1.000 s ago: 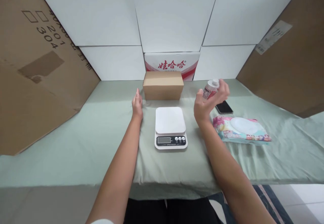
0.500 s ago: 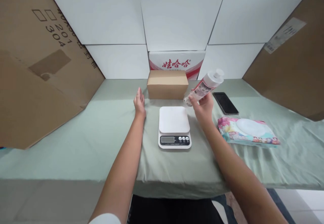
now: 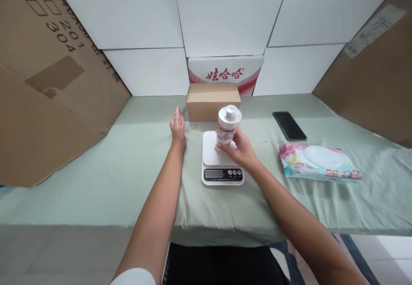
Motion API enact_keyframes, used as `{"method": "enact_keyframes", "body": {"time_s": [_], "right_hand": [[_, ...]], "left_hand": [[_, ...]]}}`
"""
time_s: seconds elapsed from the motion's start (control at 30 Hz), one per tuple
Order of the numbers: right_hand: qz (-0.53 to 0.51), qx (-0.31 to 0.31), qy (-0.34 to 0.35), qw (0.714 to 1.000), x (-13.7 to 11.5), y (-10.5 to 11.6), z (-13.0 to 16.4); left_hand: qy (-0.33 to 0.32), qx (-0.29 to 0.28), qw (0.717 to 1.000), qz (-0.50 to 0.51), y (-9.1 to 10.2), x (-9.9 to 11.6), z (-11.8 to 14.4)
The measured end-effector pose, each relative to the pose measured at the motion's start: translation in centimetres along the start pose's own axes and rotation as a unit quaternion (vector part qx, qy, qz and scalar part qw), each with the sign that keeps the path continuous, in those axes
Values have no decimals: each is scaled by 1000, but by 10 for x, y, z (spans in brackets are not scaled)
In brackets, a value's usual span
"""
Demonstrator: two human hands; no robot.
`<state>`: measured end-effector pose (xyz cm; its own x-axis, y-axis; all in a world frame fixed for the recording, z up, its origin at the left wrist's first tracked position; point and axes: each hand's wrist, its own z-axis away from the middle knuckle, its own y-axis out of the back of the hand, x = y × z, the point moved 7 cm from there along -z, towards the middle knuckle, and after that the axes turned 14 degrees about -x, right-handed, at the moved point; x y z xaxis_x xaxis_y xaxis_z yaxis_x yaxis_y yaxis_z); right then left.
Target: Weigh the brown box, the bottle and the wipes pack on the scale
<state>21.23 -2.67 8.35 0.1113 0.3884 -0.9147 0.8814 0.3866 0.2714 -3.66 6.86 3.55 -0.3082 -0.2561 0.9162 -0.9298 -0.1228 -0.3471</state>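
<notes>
White kitchen scale (image 3: 222, 160) on green cloth (image 3: 96, 182), display toward the viewer. Right hand (image 3: 240, 151) closed around a white bottle (image 3: 226, 128), upright on the scale's platform. Left of the scale, left hand (image 3: 177, 127) lies flat, fingers together, holding nothing. Right of the scale: wipes pack (image 3: 318, 167), phone (image 3: 289, 125) farther. Behind the scale: brown box (image 3: 213, 101).

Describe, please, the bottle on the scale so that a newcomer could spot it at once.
On the green-covered table, a white kitchen scale sits before a brown box. The bottle stands on it, gripped by the right hand: the only upright thing, white-capped with a pink label.
</notes>
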Motion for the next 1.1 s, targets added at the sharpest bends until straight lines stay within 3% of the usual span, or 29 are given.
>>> {"method": "enact_keyframes", "body": {"time_s": [0.2, 0.33, 0.53, 0.63, 0.9, 1.1], "right_hand": [[10, -6, -17, 1000, 2, -7, 1], [5, 3, 2, 1000, 0, 2, 1], [54, 150, 95, 983, -20, 48, 20], [52, 177, 108, 977, -24, 56, 27], [111, 67, 92, 987, -24, 24, 18], [133, 54, 45, 989, -15, 6, 15]], "left_hand": [[-4, -5, 1000, -3, 2, -1, -1], [-2, -3, 1000, 0, 3, 0, -1], [1, 10, 1000, 8, 5, 1, -1], [-14, 15, 1000, 7, 6, 3, 0], [-24, 4, 1000, -8, 2, 7, 3], [-21, 5, 1000, -9, 3, 7, 3]]}}
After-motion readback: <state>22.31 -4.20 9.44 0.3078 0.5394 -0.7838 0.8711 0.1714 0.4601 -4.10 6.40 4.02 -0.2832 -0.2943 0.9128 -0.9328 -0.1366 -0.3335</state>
